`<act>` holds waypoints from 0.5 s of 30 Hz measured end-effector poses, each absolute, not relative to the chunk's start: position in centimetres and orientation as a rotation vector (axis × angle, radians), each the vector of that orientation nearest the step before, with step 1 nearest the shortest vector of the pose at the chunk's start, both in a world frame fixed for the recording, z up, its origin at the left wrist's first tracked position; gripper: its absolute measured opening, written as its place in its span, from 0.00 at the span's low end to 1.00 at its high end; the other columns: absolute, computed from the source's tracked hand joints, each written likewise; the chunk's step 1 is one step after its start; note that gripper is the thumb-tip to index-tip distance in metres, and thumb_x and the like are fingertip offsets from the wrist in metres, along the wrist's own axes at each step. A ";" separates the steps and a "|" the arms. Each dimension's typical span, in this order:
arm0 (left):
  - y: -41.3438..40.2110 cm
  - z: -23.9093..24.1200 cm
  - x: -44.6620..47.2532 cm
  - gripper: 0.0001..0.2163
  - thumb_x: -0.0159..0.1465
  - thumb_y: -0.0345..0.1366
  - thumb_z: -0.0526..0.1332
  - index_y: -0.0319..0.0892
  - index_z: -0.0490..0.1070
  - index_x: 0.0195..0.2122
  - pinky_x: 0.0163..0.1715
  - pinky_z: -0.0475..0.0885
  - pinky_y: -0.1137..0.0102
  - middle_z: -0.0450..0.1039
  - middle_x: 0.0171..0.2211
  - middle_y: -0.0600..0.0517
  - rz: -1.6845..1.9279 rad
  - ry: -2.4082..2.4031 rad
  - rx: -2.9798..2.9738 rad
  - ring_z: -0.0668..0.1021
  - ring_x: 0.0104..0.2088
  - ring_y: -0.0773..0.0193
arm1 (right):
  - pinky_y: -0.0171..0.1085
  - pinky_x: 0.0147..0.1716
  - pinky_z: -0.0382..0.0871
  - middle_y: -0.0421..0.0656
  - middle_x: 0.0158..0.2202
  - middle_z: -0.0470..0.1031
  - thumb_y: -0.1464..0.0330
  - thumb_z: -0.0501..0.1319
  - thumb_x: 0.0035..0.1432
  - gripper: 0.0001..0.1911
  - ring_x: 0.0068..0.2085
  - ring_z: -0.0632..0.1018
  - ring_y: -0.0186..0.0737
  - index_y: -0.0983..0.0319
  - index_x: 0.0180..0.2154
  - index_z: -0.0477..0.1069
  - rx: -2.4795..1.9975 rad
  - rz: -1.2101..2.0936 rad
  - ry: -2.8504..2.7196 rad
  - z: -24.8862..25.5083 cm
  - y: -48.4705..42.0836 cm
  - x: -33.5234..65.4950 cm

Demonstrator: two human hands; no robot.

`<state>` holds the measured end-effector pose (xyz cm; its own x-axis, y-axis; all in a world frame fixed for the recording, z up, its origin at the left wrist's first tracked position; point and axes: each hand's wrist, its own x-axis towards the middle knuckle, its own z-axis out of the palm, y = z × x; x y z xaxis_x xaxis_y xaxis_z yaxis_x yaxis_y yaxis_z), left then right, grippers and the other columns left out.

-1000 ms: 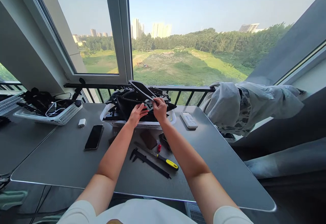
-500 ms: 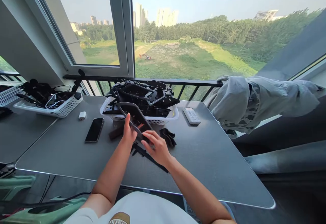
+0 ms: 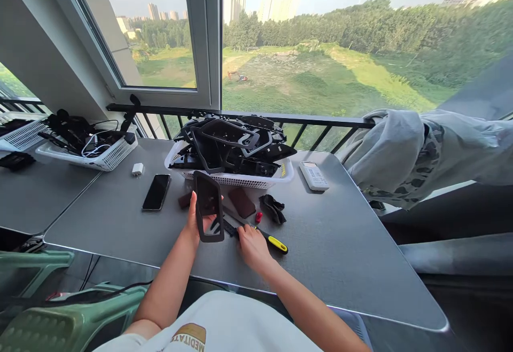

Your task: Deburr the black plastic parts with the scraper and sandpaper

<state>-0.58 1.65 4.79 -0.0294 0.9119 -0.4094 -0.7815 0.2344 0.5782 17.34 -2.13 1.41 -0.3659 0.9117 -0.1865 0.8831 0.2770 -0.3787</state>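
Note:
My left hand (image 3: 193,221) is closed around the side of a black plastic frame (image 3: 219,224), a long piece with rounded corners and a wide opening, held tilted up above the table. My right hand (image 3: 253,245) is down at the tabletop, fingers closed on a black caliper (image 3: 228,227) whose jaws point left. Most of the caliper's beam is hidden under the hand. Just beyond lies a long tool with a black and yellow handle (image 3: 278,243). A small red object (image 3: 258,217), a dark brown flat block (image 3: 242,203) and a crumpled black glove-like cloth (image 3: 273,209) are close by.
A white basket (image 3: 289,173) heaped with black plastic parts stands against the railing. To the left are a phone (image 3: 156,192), a white charger (image 3: 137,169) and another basket (image 3: 108,158) of cables. A white device (image 3: 315,176) lies right; a grey garment (image 3: 385,154) hangs beyond.
My right hand has left the frame and moved down to the caliper. The left hand now holds the frame alone, turned more upright. The yellow-handled tool and red object have come into view.

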 end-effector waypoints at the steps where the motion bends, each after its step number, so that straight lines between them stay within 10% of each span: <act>1: 1.6 4.7 -0.5 0.27 0.64 0.58 0.54 0.37 0.77 0.40 0.33 0.76 0.64 0.81 0.34 0.43 1.358 0.831 0.194 0.81 0.31 0.58 | 0.43 0.43 0.68 0.56 0.42 0.77 0.80 0.58 0.53 0.12 0.45 0.78 0.54 0.65 0.39 0.74 -1.737 0.665 -2.450 1.3 -2.1 17.3; 15: 1.3 4.0 0.7 0.28 0.69 0.56 0.44 0.39 0.77 0.38 0.35 0.75 0.61 0.79 0.30 0.44 1.104 0.883 0.263 0.81 0.36 0.51 | 0.40 0.38 0.72 0.47 0.44 0.81 0.61 0.45 0.68 0.21 0.43 0.81 0.47 0.58 0.53 0.71 -1.577 0.689 -2.051 4.3 -1.2 22.4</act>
